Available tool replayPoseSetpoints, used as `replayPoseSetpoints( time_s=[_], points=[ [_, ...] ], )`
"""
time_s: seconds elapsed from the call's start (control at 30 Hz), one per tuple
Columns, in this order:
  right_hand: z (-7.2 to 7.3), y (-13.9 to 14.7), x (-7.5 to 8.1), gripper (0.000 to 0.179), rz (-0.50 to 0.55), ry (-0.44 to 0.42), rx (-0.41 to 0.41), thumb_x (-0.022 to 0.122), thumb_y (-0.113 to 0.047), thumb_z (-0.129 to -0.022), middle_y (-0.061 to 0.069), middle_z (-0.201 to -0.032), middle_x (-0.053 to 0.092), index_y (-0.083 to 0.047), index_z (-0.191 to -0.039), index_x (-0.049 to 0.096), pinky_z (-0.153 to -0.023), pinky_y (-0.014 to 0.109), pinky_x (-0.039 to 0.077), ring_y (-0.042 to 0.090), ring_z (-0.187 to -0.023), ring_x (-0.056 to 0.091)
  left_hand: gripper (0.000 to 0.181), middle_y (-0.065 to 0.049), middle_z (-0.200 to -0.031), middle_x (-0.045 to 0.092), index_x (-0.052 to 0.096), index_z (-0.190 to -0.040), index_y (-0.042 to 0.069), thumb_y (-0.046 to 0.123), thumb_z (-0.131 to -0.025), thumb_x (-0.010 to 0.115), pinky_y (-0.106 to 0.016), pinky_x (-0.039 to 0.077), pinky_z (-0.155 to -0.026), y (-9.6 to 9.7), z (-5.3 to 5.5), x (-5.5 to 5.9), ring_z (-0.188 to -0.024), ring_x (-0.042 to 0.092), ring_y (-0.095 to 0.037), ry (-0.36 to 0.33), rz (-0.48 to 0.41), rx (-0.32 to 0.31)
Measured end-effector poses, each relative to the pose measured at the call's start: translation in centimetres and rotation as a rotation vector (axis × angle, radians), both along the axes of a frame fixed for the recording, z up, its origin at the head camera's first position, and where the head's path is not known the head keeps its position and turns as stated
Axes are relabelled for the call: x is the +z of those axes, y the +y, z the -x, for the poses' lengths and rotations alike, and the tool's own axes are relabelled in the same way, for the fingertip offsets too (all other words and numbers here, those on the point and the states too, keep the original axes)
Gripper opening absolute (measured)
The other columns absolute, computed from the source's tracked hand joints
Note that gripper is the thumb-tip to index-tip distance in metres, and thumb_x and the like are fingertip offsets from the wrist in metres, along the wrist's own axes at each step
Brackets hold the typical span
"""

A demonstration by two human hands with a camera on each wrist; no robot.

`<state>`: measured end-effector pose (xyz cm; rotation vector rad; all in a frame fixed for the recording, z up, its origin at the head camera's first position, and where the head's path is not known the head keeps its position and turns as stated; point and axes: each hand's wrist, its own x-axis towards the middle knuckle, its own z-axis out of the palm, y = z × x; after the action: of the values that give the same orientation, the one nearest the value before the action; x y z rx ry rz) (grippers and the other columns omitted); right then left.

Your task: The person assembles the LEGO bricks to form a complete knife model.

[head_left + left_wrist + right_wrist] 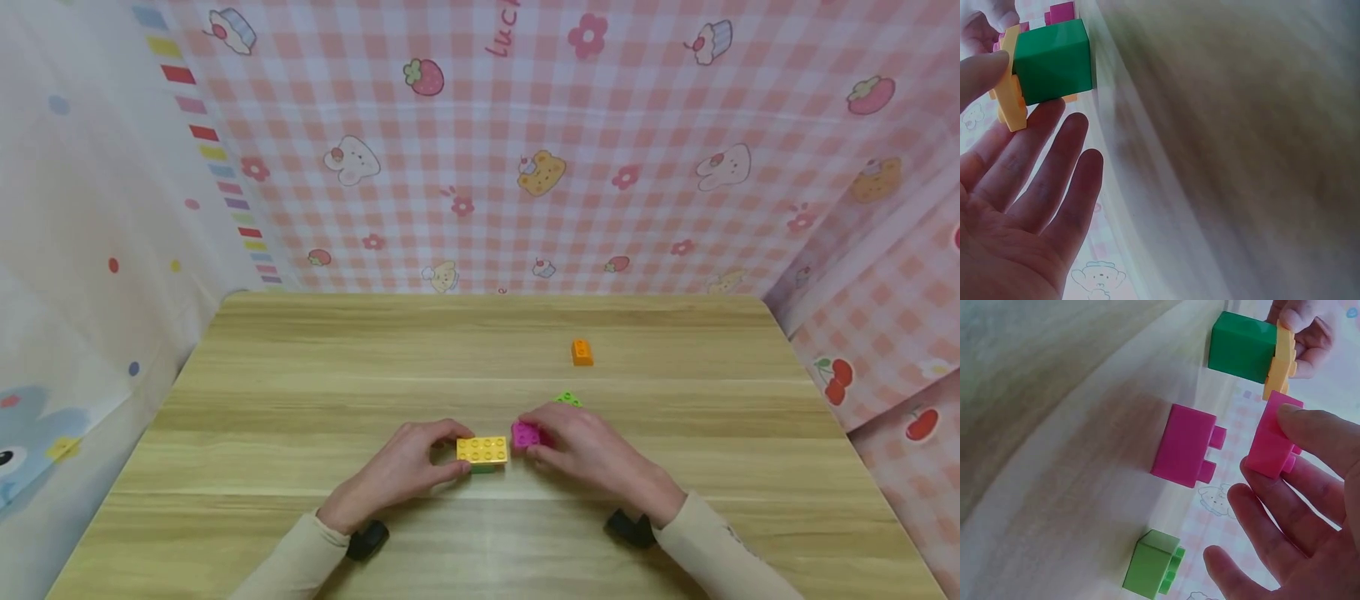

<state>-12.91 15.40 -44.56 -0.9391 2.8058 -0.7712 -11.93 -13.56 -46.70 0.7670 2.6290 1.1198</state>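
L hand (405, 468) pinches yellow brick (482, 450) w/ green block (1054, 62) under it; R hand (588, 446) pinches pink brick (1266, 447) just beside, hands apart over tabletop (300, 358). Prob. light, stiff plastic, bit slick, tough; best held by flat sides. 2nd pink block (1184, 447) stands nr R hand. No containers in view.

You're at a cloth-screened nook: cartoon-printed fabric (480, 125) hangs on 3 sides of your wood-grain table (337, 375).
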Motion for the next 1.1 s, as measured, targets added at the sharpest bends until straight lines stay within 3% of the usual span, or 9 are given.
replayPoseSetpoints(
  time_s=[0.6,0.97,1.1],
  points=[
    [-0.4,-0.5,0.4,0.037,0.109,0.105,0.035,0.081,-0.019,-0.092,0.004,-0.119,0.071,-0.008,-0.125,0.07,-0.084,0.033,0.059,0.019,-0.101,0.068,0.031,0.003,-0.114,0.076,0.073,-0.121,0.015,0.025,-0.092,0.081,-0.035,0.056,-0.089,0.7,0.2,0.2,-0.101,0.069,-0.012,-0.009,0.008,-0.029],
    [-0.7,-1.5,0.6,0.039,0.154,-0.01,0.025,0.08,-0.016,-0.093,0.007,-0.121,0.071,-0.007,-0.128,0.067,-0.084,0.033,0.061,0.019,-0.098,0.07,0.032,-0.001,-0.113,0.077,0.073,-0.12,0.011,0.026,-0.092,0.081,-0.041,0.057,-0.092,0.9,0.3,0.0,-0.104,0.071,-0.018,0.015,-0.008,-0.039],
    [-0.8,-1.9,0.5,0.037,0.168,-0.01,0.045,0.08,-0.016,-0.093,0.006,-0.121,0.071,-0.009,-0.127,0.067,-0.084,0.033,0.061,0.018,-0.098,0.069,0.031,-0.001,-0.111,0.077,0.072,-0.118,0.012,0.025,-0.091,0.082,-0.041,0.057,-0.092,1.1,0.3,-0.1,-0.102,0.071,-0.017,0.007,-0.022,-0.022]
  ],
)
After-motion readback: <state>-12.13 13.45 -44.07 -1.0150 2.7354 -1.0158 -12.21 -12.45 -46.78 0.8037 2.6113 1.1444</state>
